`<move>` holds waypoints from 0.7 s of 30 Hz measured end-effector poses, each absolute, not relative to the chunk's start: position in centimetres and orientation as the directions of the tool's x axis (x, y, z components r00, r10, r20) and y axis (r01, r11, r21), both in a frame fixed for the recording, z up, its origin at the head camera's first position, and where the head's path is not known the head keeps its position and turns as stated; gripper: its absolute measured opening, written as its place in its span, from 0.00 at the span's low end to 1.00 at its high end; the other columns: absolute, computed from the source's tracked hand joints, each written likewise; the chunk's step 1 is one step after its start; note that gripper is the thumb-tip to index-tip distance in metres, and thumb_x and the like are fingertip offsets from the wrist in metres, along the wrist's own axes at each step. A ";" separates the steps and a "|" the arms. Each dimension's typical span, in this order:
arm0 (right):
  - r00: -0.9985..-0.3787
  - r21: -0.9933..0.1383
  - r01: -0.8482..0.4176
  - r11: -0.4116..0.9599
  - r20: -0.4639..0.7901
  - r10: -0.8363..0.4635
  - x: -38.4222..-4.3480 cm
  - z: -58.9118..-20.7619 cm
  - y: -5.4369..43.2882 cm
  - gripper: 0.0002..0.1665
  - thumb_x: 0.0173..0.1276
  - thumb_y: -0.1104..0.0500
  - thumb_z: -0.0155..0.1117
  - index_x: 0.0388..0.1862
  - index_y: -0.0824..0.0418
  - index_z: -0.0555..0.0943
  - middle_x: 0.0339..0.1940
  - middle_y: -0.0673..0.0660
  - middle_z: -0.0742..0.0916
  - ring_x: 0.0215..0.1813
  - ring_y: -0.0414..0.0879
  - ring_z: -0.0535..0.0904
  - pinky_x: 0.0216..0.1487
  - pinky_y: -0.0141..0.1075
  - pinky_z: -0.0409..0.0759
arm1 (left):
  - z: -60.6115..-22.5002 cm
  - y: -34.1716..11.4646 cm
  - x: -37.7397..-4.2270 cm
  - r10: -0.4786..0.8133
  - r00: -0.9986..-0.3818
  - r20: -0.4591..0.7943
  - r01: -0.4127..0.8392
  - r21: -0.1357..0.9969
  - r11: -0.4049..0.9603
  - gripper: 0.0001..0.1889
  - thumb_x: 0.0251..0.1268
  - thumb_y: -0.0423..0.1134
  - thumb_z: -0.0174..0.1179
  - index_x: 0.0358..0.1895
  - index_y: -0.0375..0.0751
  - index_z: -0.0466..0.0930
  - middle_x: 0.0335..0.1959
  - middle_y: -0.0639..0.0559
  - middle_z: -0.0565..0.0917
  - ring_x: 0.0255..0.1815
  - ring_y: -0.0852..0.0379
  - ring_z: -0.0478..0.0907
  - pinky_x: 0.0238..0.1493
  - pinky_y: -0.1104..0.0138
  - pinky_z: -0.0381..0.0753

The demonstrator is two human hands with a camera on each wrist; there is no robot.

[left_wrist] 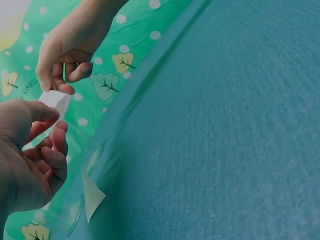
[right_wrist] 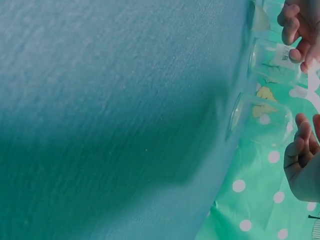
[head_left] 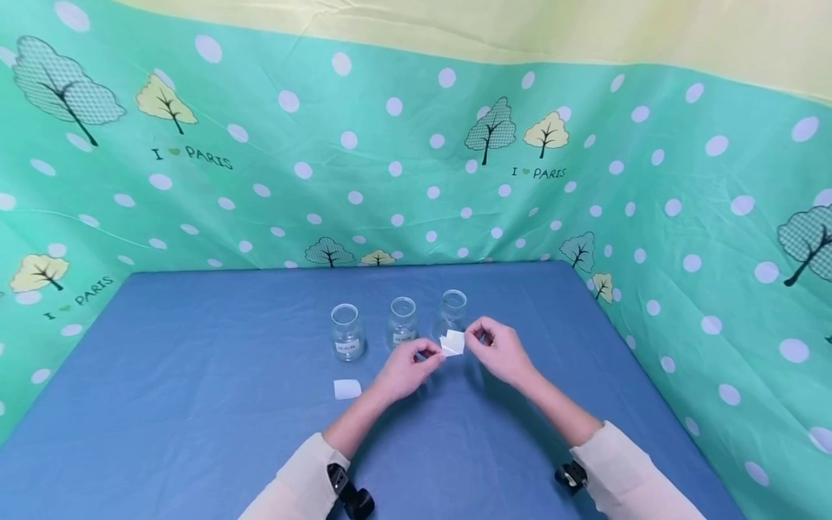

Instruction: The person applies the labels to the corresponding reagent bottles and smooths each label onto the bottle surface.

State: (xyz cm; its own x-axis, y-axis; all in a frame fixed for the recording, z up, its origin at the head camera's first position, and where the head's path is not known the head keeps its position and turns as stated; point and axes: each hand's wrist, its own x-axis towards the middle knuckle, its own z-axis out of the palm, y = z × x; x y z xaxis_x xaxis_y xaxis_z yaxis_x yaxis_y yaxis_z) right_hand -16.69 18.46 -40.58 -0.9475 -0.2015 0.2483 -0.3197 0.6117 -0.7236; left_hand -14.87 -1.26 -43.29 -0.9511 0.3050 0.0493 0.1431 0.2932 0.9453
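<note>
A small white sticker label [head_left: 453, 343], creased across and looking partly lifted from its backing, is stretched between both hands above the table. My left hand [head_left: 408, 370] pinches its left end between thumb and forefinger. On the other side, my right hand [head_left: 500, 352] pinches its right edge; the left wrist view shows those fingertips at the paper's [left_wrist: 57, 101] far end. Just behind the hands stands a clear glass jar [head_left: 453, 302], which shows no label in the right wrist view. To its left are a middle jar [head_left: 403, 318] and a left jar [head_left: 347, 328], each bearing a white printed label.
A loose white paper piece [head_left: 347, 389] lies on the blue tablecloth [head_left: 214, 404] in front of the left jar, one corner curling up in the left wrist view. Green dotted curtains [head_left: 383, 195] enclose the table's back and sides.
</note>
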 end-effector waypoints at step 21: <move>-0.936 -0.794 -0.259 0.550 0.347 0.060 -17.3 -40.1 20.4 0.03 0.59 0.64 0.60 0.28 0.61 0.81 0.22 0.55 0.80 0.22 0.37 0.70 0.25 0.25 0.68 | -44.0 1.8 -13.9 0.220 -0.976 0.007 0.062 0.968 0.244 0.05 0.62 0.37 0.57 0.35 0.38 0.79 0.21 0.52 0.78 0.10 0.64 0.68 0.17 0.69 0.74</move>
